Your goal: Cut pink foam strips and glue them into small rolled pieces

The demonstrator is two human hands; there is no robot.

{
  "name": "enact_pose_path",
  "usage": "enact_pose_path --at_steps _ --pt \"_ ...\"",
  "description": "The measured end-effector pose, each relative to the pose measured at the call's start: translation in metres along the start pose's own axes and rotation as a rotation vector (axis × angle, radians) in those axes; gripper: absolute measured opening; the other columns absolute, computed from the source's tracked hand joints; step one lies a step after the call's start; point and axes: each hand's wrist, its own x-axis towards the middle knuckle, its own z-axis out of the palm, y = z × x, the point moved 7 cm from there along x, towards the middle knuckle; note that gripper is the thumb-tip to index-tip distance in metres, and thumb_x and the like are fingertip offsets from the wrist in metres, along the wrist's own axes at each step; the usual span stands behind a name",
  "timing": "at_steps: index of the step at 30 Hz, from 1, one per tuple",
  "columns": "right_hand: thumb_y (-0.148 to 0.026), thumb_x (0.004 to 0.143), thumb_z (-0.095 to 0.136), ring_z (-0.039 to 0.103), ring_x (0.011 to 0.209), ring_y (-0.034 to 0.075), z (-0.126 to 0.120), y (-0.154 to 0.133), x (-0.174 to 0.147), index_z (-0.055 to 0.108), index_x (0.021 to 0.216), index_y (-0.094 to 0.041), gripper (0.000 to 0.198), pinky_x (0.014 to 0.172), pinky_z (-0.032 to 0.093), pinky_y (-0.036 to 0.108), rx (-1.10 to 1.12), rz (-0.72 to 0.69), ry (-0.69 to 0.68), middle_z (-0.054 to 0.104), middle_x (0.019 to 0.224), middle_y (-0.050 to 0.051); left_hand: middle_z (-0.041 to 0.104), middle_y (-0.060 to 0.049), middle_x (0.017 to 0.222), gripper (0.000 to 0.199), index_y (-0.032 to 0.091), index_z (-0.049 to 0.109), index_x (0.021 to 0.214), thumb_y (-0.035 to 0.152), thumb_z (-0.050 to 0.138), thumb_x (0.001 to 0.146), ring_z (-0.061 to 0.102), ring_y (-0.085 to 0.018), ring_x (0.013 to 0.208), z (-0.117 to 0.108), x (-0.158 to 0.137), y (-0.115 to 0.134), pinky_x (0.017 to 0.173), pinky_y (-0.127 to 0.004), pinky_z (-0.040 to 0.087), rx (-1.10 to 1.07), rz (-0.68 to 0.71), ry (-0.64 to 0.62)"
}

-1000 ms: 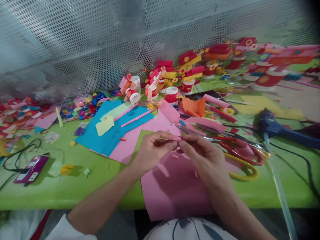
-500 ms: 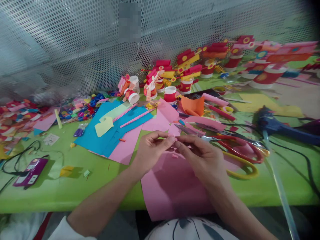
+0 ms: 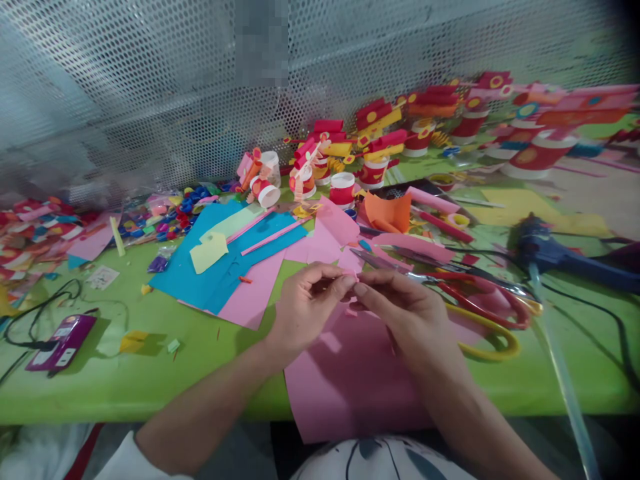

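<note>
Fingertip to fingertip, my left hand (image 3: 311,303) and my right hand (image 3: 407,310) pinch a small piece of pink paper (image 3: 351,274). Much of that piece is covered by my thumbs and fingers. Beneath my hands lies a large pink sheet (image 3: 345,380), which hangs over the table's front edge. A tiny pink scrap (image 3: 351,312) shows just under my fingertips. Beside my right hand rest scissors with red handles (image 3: 485,300) and scissors with yellow handles (image 3: 493,347).
Blue paper (image 3: 220,267) lies left of my hands. A purple power box (image 3: 63,343) with cables is at far left. At right rests a glue gun (image 3: 565,250) with a long glue stick. Decorated red paper cups (image 3: 343,190) line the mesh wall (image 3: 150,87).
Both hands stay in nearly the same place, still pinching the pink paper. A bit more of it shows above the fingertips. The view has shifted slightly.
</note>
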Motion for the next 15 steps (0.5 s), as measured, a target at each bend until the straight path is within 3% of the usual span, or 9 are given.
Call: enact_pose_path --at_steps 9,15 --pt "-0.037 0.075 0.090 0.070 0.063 0.010 -0.001 0.003 0.001 0.082 0.083 -0.023 0.018 0.062 0.059 0.019 0.033 0.018 -0.026 0.077 0.072 0.000 0.069 -0.004 0.087 0.019 0.015 0.073 0.091 0.033 0.073 0.093 0.068 -0.015 0.077 0.002 -0.001 0.005 0.073 -0.028 0.059 0.024 0.106 -0.044" --pt "-0.032 0.081 0.085 0.073 0.067 0.011 -0.001 0.001 0.000 0.082 0.082 -0.026 0.007 0.064 0.059 0.017 0.001 -0.058 -0.007 0.078 0.073 -0.001 0.070 -0.006 0.094 0.014 0.018 0.071 0.093 0.029 0.064 0.099 0.067 -0.016 0.086 0.005 -0.007 0.017 0.075 -0.027 0.058 0.260 0.284 -0.021"
